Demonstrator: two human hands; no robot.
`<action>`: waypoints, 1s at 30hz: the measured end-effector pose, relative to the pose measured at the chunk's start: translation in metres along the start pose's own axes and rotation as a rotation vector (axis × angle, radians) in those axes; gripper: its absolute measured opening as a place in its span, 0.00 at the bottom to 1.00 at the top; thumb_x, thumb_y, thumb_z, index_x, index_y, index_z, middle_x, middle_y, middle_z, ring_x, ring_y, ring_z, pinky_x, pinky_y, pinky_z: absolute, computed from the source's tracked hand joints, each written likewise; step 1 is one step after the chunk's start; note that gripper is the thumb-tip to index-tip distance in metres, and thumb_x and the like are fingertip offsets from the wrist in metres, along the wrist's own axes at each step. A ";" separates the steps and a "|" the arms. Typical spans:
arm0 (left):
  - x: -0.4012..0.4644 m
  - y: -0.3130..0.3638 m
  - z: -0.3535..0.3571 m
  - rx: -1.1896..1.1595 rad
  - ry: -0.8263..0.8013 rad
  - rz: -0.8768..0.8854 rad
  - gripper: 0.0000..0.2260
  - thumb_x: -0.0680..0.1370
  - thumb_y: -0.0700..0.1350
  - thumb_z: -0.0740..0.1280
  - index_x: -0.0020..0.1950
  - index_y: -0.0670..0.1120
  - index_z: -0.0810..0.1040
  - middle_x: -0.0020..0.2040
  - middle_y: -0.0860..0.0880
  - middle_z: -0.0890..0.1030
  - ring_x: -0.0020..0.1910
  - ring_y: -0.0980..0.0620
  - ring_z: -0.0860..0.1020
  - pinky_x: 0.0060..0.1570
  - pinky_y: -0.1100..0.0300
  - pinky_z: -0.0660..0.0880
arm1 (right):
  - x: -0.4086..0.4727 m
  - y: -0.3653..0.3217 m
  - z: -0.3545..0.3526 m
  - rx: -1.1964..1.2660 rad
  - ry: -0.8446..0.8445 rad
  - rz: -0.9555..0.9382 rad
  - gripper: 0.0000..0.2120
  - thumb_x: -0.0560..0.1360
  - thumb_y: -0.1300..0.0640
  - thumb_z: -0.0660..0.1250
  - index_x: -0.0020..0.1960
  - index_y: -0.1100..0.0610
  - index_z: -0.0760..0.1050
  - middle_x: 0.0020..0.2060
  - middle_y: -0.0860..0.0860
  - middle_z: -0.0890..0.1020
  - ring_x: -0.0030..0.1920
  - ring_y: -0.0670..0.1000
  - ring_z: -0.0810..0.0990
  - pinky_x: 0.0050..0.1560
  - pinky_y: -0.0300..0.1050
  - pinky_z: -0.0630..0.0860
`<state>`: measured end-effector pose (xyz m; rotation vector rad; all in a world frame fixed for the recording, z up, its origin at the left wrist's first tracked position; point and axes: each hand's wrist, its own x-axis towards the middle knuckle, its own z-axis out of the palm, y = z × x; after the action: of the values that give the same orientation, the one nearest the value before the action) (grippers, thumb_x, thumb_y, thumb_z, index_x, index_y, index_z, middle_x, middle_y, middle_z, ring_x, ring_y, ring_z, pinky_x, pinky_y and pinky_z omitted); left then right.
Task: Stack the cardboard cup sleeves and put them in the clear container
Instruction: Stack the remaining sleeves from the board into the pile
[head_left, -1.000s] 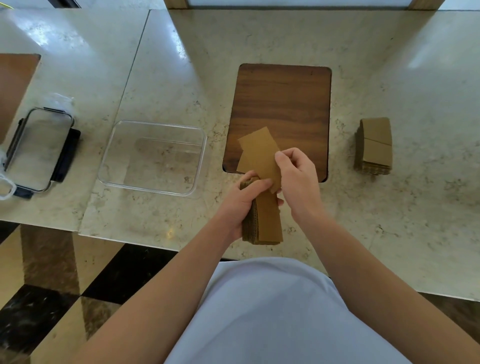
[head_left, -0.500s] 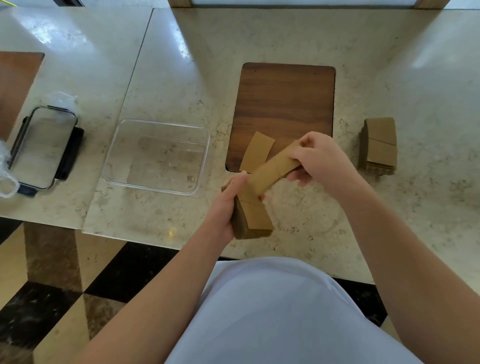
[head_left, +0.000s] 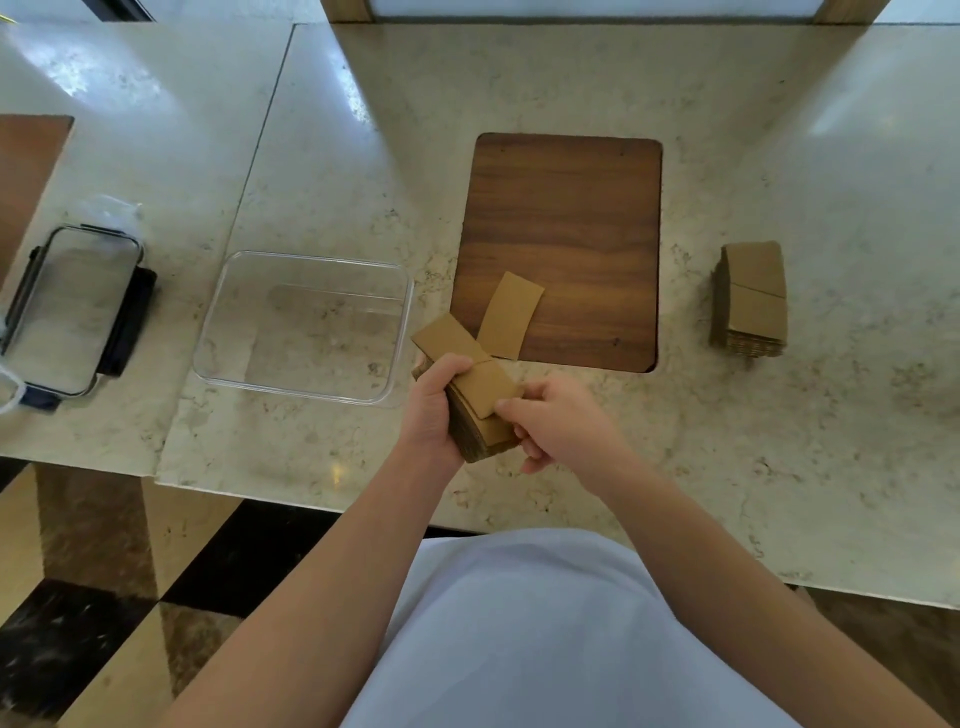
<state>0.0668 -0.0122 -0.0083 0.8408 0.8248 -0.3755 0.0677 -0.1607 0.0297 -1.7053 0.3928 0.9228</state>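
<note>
- At the far left of the pale marble surface (head_left: 322, 156), a clear lid with dark clips (head_left: 72, 306) is laid flat; it plays no part in the present step and is best left alone.
- Just to its right, the clear rectangular plastic container (head_left: 304, 325) is seen empty, so nothing has yet been put in. Its open mouth lies just beside the held stack, and only a short carry would be needed.
- The left hand (head_left: 434, 410) is closed around a thick stack of brown cardboard cup sleeves (head_left: 480, 428), held just above the surface near its front edge.
- One brown sleeve (head_left: 467, 364) lies askew across the top of that stack, its far end jutting toward the container. It should be turned until its edges line up with those below, then pressed flat, before more are added.
- A single brown sleeve (head_left: 509, 317) rests loose on the dark wooden board (head_left: 563, 244); it is probably the next to be gathered.
- The right hand (head_left: 556, 421) is partly curled, its fingertips (head_left: 506, 406) pinching the near end of the askew sleeve. A light grip is advised, since the thin card may bend.
- Well apart to the right, a second pile of brown sleeves (head_left: 753, 301) sits on the surface, still to be collected.
</note>
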 end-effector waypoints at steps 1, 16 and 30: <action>0.002 0.001 -0.001 -0.011 -0.026 0.006 0.20 0.76 0.40 0.67 0.68 0.39 0.76 0.52 0.39 0.82 0.45 0.42 0.83 0.44 0.43 0.83 | 0.004 -0.001 -0.003 -0.073 -0.010 0.010 0.13 0.81 0.51 0.68 0.43 0.59 0.80 0.23 0.48 0.75 0.21 0.44 0.74 0.27 0.40 0.78; 0.010 0.000 -0.016 -0.172 -0.239 -0.095 0.16 0.75 0.49 0.78 0.59 0.49 0.77 0.48 0.42 0.82 0.43 0.44 0.82 0.47 0.48 0.80 | 0.154 -0.039 -0.024 -1.098 0.423 -0.239 0.45 0.67 0.33 0.77 0.72 0.58 0.66 0.67 0.58 0.70 0.68 0.61 0.68 0.66 0.60 0.69; -0.033 -0.045 -0.067 -0.028 -0.506 -0.334 0.26 0.70 0.44 0.80 0.66 0.48 0.77 0.55 0.39 0.80 0.49 0.40 0.81 0.52 0.43 0.79 | 0.077 0.009 -0.044 -0.269 0.221 -0.155 0.16 0.76 0.45 0.74 0.57 0.55 0.79 0.44 0.52 0.86 0.38 0.48 0.85 0.35 0.41 0.78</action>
<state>-0.0141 0.0113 -0.0322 0.5418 0.4909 -0.8321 0.1279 -0.1901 -0.0289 -2.0627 0.2860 0.6995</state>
